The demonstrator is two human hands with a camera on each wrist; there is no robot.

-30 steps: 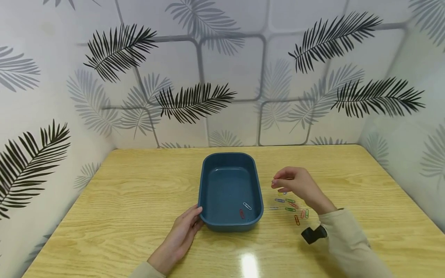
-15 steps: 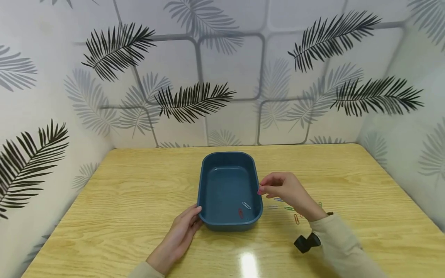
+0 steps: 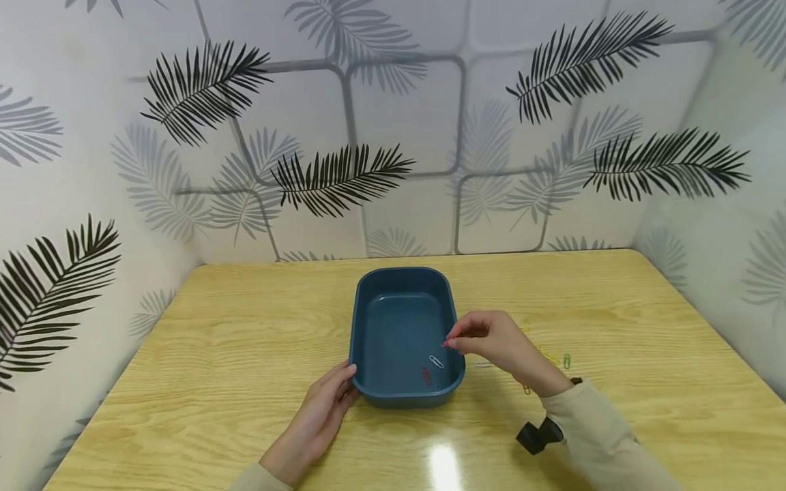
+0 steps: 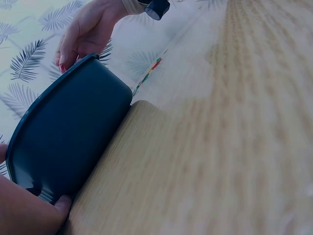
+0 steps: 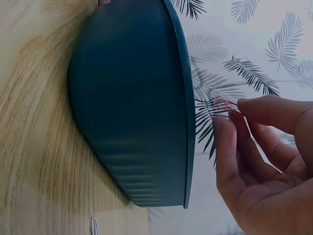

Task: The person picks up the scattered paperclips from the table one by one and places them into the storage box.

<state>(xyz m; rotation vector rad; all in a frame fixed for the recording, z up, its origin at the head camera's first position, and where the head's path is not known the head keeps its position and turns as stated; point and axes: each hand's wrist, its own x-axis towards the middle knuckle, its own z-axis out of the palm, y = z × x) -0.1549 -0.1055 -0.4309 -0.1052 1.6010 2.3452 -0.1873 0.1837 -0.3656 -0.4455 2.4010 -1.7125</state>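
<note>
A dark blue plastic bin [image 3: 402, 320] stands on the wooden table, with a white paper clip [image 3: 437, 362] and a red paper clip [image 3: 426, 376] inside near its front end. My left hand [image 3: 318, 416] holds the bin's front left corner, thumb at the rim and fingers against the outer wall. Over the right rim, my right hand [image 3: 494, 343] pinches a pink paper clip [image 5: 225, 103] between thumb and fingertips. The held clip sticks out above the rim, toward the bin's inside.
Right of the bin, several loose paper clips lie on the table, partly hidden by my right hand, among them a green one [image 3: 567, 361] and a white one [image 5: 94, 226]. Behind the table [image 3: 258, 320] rises a wall [image 3: 411, 116] with a leaf pattern.
My right hand has moved left from above the loose clips to the bin's right rim, carrying the pink paper clip. The left hand has stayed at the corner.
</note>
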